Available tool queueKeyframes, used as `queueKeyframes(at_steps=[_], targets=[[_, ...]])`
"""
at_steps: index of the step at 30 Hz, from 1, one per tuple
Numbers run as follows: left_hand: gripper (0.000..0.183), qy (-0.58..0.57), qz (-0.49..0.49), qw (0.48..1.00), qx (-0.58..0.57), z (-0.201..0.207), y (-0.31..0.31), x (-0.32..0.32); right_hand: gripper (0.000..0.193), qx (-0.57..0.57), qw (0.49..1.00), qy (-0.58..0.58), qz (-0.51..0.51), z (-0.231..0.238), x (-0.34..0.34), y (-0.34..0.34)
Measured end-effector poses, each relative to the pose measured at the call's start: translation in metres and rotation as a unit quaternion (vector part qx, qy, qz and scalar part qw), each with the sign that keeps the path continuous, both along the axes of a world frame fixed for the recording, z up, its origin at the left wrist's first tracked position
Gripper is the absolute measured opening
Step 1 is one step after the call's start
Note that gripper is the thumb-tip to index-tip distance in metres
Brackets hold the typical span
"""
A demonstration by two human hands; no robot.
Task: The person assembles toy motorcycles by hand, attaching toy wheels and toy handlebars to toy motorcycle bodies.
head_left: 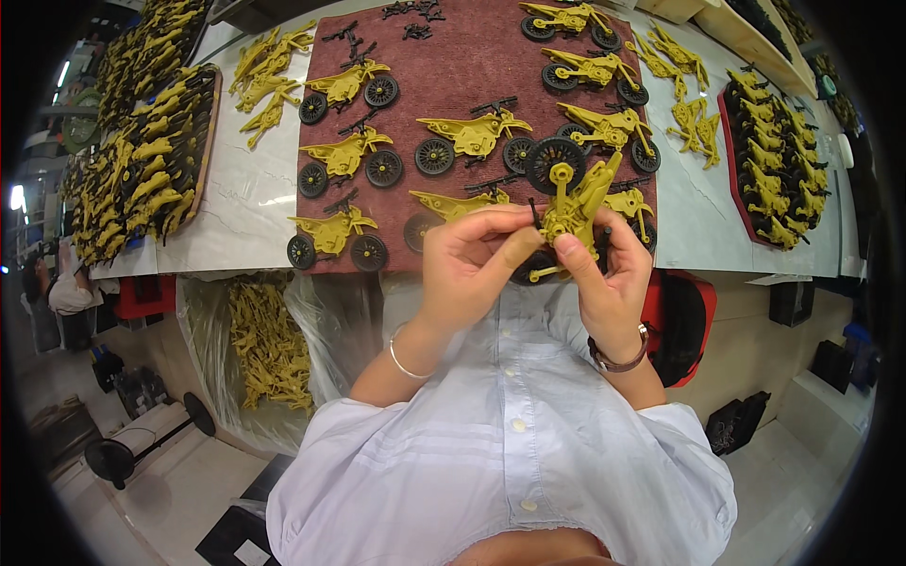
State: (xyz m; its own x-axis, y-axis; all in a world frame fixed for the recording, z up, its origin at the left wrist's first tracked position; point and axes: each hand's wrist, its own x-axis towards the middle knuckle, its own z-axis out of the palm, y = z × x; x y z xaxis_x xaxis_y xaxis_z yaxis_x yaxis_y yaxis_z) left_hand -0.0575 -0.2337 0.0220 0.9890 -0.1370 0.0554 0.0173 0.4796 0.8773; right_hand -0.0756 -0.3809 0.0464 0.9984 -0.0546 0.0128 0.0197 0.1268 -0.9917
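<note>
Over the near edge of the dark red mat (444, 80), my right hand (613, 288) grips a yellow toy motorcycle (578, 209) tilted up on end. One black wheel (555, 165) points away from me; the other is partly hidden below my fingers. My left hand (477, 259) meets it from the other side, thumb and fingertips pinched at a thin black handlebar (535, 212) against the yellow body. How the handlebar sits in the body is covered by my fingertips. Similar toy motorcycles (472, 135) stand in columns on the mat, close beyond both hands.
Loose black handlebars (412, 11) lie at the mat's far edge. Yellow body parts (267, 77) lie on the white table at both sides. Packed trays of toy motorcycles flank them, left (156, 156) and right (776, 160). Below the table, a plastic-lined container holds yellow parts (269, 344).
</note>
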Motion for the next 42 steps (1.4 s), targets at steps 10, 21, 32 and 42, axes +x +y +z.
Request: queueKeyframes(at_steps=[10,21,32,42], targets=[[0.015,-0.024,-0.024,0.998,0.049,0.000,0.015,0.004,0.029,0.065,0.996,0.040,0.041,-0.004,0.002,-0.001],[0.009,-0.009,0.008,0.998,0.065,0.005,0.014,0.000,0.028,0.009,0.998,0.027,0.052,0.001,0.000,0.000],[0.009,0.001,0.022,0.993,0.117,0.012,0.013,0.000,0.027,0.013,0.998,0.041,0.040,0.003,0.000,0.004],[0.010,0.001,0.050,0.993,0.110,0.007,0.007,-0.001,0.027,-0.038,0.999,0.026,0.010,-0.002,-0.001,0.006]])
